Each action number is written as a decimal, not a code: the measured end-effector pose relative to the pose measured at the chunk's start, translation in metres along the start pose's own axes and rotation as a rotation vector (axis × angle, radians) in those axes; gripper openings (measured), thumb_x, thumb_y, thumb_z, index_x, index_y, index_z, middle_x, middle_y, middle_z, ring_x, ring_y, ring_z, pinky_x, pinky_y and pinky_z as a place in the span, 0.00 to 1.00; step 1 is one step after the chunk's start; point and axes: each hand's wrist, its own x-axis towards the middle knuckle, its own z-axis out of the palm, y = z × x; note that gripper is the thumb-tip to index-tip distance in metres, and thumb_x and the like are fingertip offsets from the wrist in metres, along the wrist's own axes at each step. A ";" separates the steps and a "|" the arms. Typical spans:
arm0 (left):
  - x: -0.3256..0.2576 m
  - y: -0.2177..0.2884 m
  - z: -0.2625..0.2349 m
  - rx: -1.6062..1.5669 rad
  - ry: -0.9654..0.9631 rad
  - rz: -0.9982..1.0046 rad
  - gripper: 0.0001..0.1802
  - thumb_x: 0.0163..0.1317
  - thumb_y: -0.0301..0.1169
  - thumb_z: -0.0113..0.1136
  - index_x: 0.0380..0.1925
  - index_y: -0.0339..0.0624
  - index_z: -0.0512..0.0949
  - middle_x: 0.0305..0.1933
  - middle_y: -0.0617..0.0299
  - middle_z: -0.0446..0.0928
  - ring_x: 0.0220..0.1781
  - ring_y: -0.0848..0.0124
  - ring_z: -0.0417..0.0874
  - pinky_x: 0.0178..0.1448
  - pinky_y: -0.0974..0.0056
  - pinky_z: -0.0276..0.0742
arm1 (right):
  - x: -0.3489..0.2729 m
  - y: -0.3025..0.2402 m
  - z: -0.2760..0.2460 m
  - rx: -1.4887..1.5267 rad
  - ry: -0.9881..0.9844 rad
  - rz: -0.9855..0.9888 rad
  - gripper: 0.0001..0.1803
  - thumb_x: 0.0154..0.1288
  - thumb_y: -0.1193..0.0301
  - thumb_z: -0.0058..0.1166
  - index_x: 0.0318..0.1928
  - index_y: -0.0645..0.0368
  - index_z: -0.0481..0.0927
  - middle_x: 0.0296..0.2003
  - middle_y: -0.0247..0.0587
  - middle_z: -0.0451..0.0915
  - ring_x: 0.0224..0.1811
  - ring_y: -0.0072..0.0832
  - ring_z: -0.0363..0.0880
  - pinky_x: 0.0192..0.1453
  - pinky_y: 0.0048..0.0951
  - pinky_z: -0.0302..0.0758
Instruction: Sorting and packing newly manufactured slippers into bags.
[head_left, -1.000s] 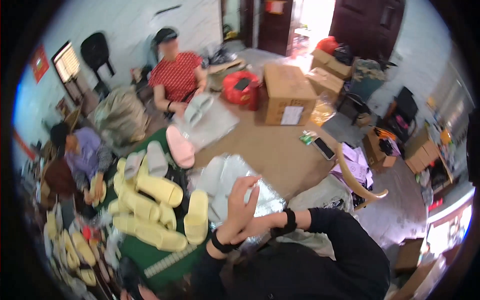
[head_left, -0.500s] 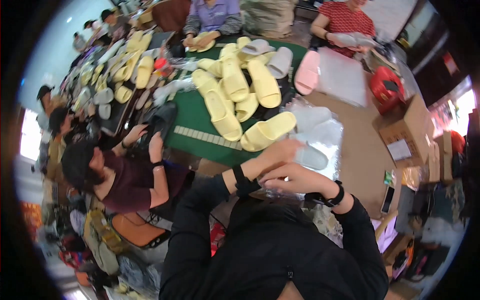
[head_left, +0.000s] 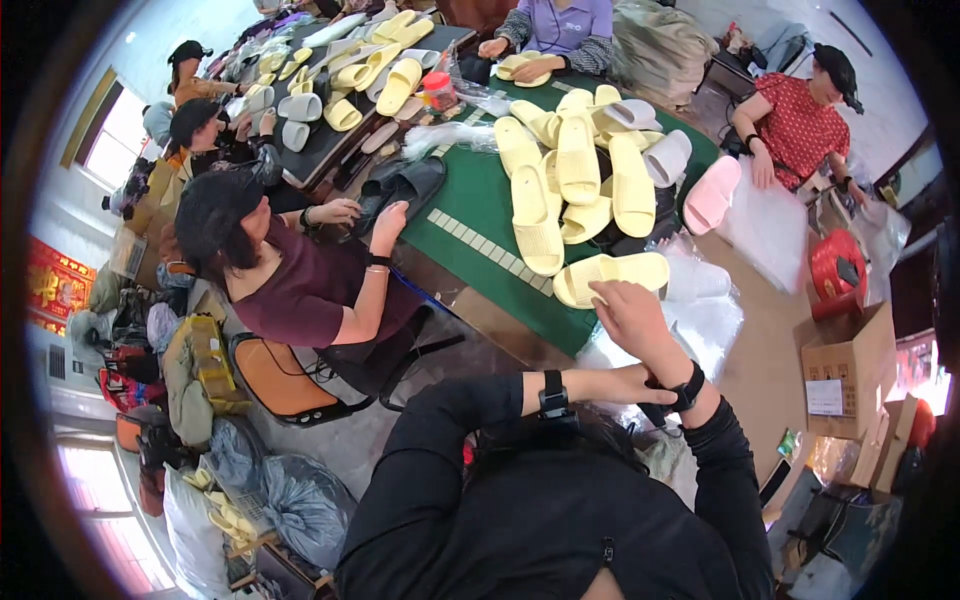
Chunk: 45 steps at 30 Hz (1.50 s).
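Pale yellow slipper (head_left: 612, 275), ribbed, flat on green table (head_left: 470, 215), right hand (head_left: 630, 315) fingertips apparently touching it, left hand (head_left: 625, 383) gripping right wrist

Yellow slippers (head_left: 560, 190) crowd table (head_left: 480, 235) ahead.

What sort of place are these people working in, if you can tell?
Probably a small slipper packing workshop: pale yellow slippers lie heaped on a green-topped table, clear plastic bags are piled beside them, and cardboard boxes stand nearby.
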 end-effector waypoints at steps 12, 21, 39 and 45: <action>-0.036 -0.037 -0.044 0.477 -0.026 -0.045 0.31 0.59 0.45 0.50 0.58 0.40 0.59 0.39 0.49 0.77 0.40 0.59 0.78 0.44 0.61 0.73 | -0.043 0.015 0.016 0.146 -0.107 0.384 0.12 0.56 0.71 0.51 0.42 0.60 0.74 0.33 0.47 0.77 0.34 0.40 0.76 0.38 0.33 0.73; -0.186 -0.104 -0.120 0.688 0.204 -0.449 0.16 0.58 0.40 0.49 0.27 0.37 0.75 0.29 0.54 0.78 0.33 0.59 0.79 0.36 0.60 0.72 | -0.120 0.025 -0.003 0.254 -0.240 0.750 0.11 0.57 0.73 0.50 0.42 0.61 0.75 0.31 0.45 0.78 0.28 0.32 0.76 0.32 0.28 0.72; -0.025 -0.072 -0.182 1.008 0.697 -0.046 0.16 0.57 0.33 0.52 0.45 0.40 0.70 0.42 0.56 0.74 0.42 0.64 0.76 0.45 0.62 0.71 | -0.091 0.053 0.055 0.287 -0.247 0.784 0.18 0.57 0.68 0.49 0.48 0.59 0.71 0.44 0.49 0.72 0.46 0.41 0.72 0.49 0.35 0.69; -0.018 -0.094 -0.196 1.089 0.760 -0.207 0.31 0.52 0.36 0.56 0.57 0.44 0.60 0.61 0.42 0.55 0.60 0.45 0.59 0.61 0.48 0.56 | -0.083 0.071 0.085 0.212 -0.165 0.652 0.25 0.55 0.69 0.51 0.52 0.65 0.63 0.47 0.54 0.69 0.51 0.47 0.67 0.55 0.38 0.64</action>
